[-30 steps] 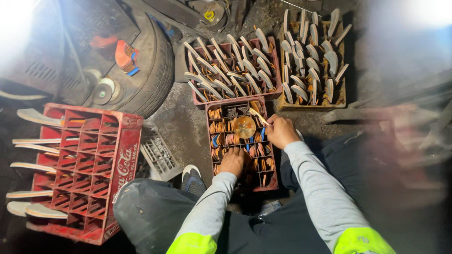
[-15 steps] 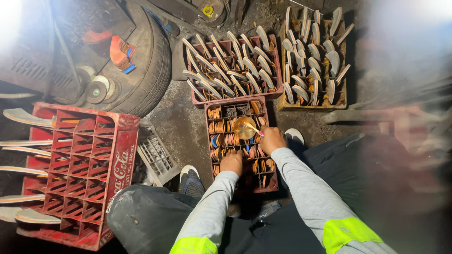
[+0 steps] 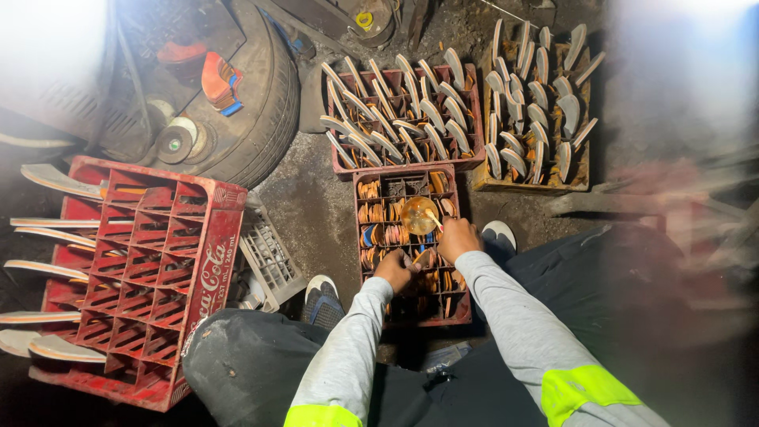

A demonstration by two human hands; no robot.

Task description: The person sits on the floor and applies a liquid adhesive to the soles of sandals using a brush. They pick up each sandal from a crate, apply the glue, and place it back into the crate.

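Down at the centre of the frame, the right hand (image 3: 457,239) is closed around a thin stick or brush (image 3: 433,220) whose tip reaches into a small round container of yellowish liquid (image 3: 417,215), perhaps glue, which rests on the dividers of a dark red compartment crate (image 3: 371,237) packed with orange and brown curved pieces (image 3: 371,213). The left hand (image 3: 395,269) sits lower on the same crate, fingers curled down into a compartment; whether it pinches a piece or only rests on it I cannot tell. The likeliest slip, to my eye, is the container: it seems perched on narrow divider edges rather than a flat base, so a sideways push from the stick could tip it and spill liquid over the pieces beneath. A dripping stick carried across the crate could also foul pieces it passes over. The person's two shoes (image 3: 320,291) stand just beside the crate, so a shift of a foot might jolt it. Toward the top of the frame stand a second red crate (image 3: 474,158) and a yellowish crate (image 3: 581,178), both bristling with pale curved sole-like blades (image 3: 443,111). At lower left, a bright red bottle crate (image 3: 198,261) lies near a tyre (image 3: 269,119).
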